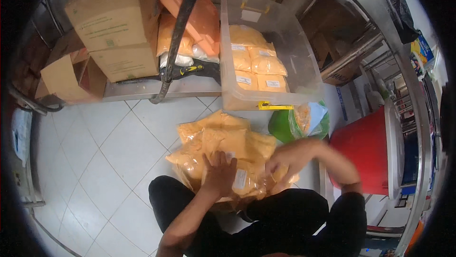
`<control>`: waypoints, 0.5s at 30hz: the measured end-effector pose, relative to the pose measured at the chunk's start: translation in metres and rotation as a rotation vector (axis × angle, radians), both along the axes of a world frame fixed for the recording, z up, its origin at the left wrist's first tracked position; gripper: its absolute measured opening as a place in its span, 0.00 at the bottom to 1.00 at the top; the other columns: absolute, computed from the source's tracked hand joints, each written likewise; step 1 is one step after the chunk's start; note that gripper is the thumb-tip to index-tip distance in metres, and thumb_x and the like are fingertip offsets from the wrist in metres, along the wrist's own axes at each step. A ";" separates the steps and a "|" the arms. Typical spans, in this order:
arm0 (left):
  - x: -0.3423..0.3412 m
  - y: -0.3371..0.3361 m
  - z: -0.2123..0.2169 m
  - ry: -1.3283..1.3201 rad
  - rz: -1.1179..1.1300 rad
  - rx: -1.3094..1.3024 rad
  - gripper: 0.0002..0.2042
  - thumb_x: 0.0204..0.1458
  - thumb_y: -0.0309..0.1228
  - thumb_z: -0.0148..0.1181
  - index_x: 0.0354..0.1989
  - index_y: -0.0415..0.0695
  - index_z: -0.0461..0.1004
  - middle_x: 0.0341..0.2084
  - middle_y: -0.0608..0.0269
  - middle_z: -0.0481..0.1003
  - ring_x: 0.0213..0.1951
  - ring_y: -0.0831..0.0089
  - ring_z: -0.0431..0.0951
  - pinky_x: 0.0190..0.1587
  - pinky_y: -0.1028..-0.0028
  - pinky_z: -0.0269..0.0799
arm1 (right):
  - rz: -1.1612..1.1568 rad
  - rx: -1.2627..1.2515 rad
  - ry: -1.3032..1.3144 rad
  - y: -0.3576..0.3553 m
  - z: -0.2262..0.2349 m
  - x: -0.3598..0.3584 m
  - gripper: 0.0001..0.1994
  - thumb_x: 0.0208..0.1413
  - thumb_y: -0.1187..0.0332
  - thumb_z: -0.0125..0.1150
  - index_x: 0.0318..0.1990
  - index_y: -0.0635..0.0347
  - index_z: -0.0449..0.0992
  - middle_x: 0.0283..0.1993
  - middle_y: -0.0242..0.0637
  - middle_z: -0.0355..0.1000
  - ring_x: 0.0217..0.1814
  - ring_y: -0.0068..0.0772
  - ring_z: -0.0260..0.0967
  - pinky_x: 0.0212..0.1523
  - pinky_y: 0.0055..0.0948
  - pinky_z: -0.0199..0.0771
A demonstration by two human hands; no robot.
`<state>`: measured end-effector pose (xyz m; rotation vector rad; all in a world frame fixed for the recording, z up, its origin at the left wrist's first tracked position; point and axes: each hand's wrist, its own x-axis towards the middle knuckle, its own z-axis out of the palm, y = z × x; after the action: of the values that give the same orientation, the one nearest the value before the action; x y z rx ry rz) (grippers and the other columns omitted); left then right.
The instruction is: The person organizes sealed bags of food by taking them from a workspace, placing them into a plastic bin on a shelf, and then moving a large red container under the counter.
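Note:
A pile of clear bags of orange powder (223,145) lies on the white tiled floor in front of my knees. My left hand (219,171) rests flat, fingers spread, on the nearest bag (244,181), which carries a white label. My right hand (285,162) is blurred and sits at the right edge of the same pile, touching the bags; whether it grips one I cannot tell. Beyond the pile stands a clear plastic bin (285,38) with yellow latches, holding several more labelled orange bags (259,65).
Cardboard boxes (114,24) and an orange lid (204,15) sit on a low metal shelf (142,88). A black pole (178,34) leans there. A green bag (294,124) lies right of the pile, a red barrel (365,152) beyond it, metal racks at right.

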<state>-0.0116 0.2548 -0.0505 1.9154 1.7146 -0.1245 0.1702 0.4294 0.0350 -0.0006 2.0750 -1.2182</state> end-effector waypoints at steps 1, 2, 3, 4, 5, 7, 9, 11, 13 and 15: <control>-0.003 0.002 -0.006 -0.037 -0.029 0.066 0.58 0.18 0.60 0.78 0.59 0.35 0.61 0.63 0.39 0.56 0.67 0.43 0.54 0.64 0.39 0.49 | -0.057 0.049 0.182 0.025 0.035 -0.021 0.16 0.54 0.57 0.68 0.37 0.62 0.77 0.40 0.40 0.74 0.41 0.32 0.72 0.38 0.35 0.71; -0.011 -0.002 -0.016 -0.062 -0.046 0.120 0.58 0.17 0.61 0.78 0.58 0.33 0.62 0.62 0.40 0.58 0.66 0.43 0.55 0.65 0.41 0.49 | -0.210 0.094 0.527 0.051 0.052 -0.040 0.11 0.56 0.62 0.67 0.38 0.59 0.78 0.39 0.35 0.74 0.42 0.29 0.72 0.39 0.33 0.72; -0.010 0.003 -0.021 -0.120 -0.102 0.202 0.58 0.16 0.61 0.78 0.56 0.31 0.63 0.60 0.40 0.60 0.65 0.44 0.56 0.65 0.43 0.49 | -0.362 0.191 0.539 0.086 0.065 -0.045 0.08 0.57 0.64 0.64 0.38 0.59 0.77 0.40 0.32 0.74 0.43 0.25 0.71 0.41 0.30 0.73; -0.011 0.008 -0.022 -0.167 -0.112 0.170 0.58 0.16 0.61 0.77 0.55 0.30 0.63 0.58 0.40 0.62 0.64 0.45 0.58 0.65 0.45 0.50 | -0.580 0.289 0.603 0.113 0.080 -0.059 0.08 0.59 0.66 0.61 0.40 0.61 0.76 0.40 0.30 0.75 0.43 0.23 0.72 0.42 0.29 0.74; -0.014 0.012 -0.022 -0.204 -0.110 0.136 0.58 0.16 0.62 0.77 0.54 0.29 0.64 0.56 0.41 0.63 0.63 0.46 0.59 0.64 0.46 0.51 | -0.707 0.309 0.623 0.153 0.076 -0.075 0.07 0.59 0.67 0.58 0.39 0.61 0.75 0.37 0.31 0.75 0.41 0.24 0.72 0.40 0.28 0.74; -0.015 0.026 -0.021 -0.257 -0.119 0.094 0.58 0.16 0.64 0.76 0.53 0.29 0.65 0.54 0.42 0.65 0.61 0.48 0.61 0.63 0.49 0.53 | -0.772 0.531 0.467 0.230 0.053 -0.085 0.08 0.60 0.67 0.54 0.39 0.60 0.75 0.35 0.32 0.75 0.39 0.27 0.73 0.40 0.33 0.75; -0.016 0.033 -0.018 -0.265 -0.109 0.056 0.59 0.16 0.67 0.73 0.53 0.29 0.66 0.53 0.42 0.66 0.60 0.53 0.63 0.61 0.52 0.57 | -0.545 0.911 0.537 0.303 -0.022 -0.084 0.09 0.59 0.65 0.51 0.39 0.60 0.75 0.35 0.35 0.76 0.41 0.36 0.73 0.43 0.38 0.74; -0.018 0.038 -0.026 -0.320 -0.139 0.026 0.59 0.17 0.68 0.72 0.54 0.30 0.65 0.53 0.42 0.65 0.59 0.51 0.64 0.61 0.52 0.57 | -0.171 0.902 0.021 0.343 -0.074 -0.092 0.12 0.60 0.66 0.52 0.48 0.59 0.74 0.41 0.40 0.77 0.45 0.34 0.74 0.47 0.36 0.73; -0.020 0.038 -0.028 -0.296 -0.123 -0.008 0.58 0.19 0.68 0.72 0.55 0.33 0.65 0.51 0.42 0.66 0.59 0.48 0.64 0.61 0.51 0.56 | -0.227 0.926 -0.116 0.352 -0.085 -0.125 0.18 0.60 0.64 0.51 0.55 0.59 0.73 0.50 0.46 0.75 0.53 0.36 0.72 0.54 0.36 0.70; -0.022 0.025 -0.037 -0.293 -0.045 0.107 0.57 0.19 0.68 0.72 0.54 0.34 0.65 0.51 0.43 0.66 0.59 0.48 0.63 0.62 0.50 0.55 | -0.735 0.968 0.100 0.342 -0.076 -0.161 0.23 0.59 0.61 0.50 0.61 0.59 0.70 0.61 0.53 0.70 0.62 0.43 0.68 0.62 0.39 0.66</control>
<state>-0.0337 0.2797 -0.0875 1.9387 1.5092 0.2248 0.0090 0.7716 -0.0413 1.2428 2.6442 -0.4322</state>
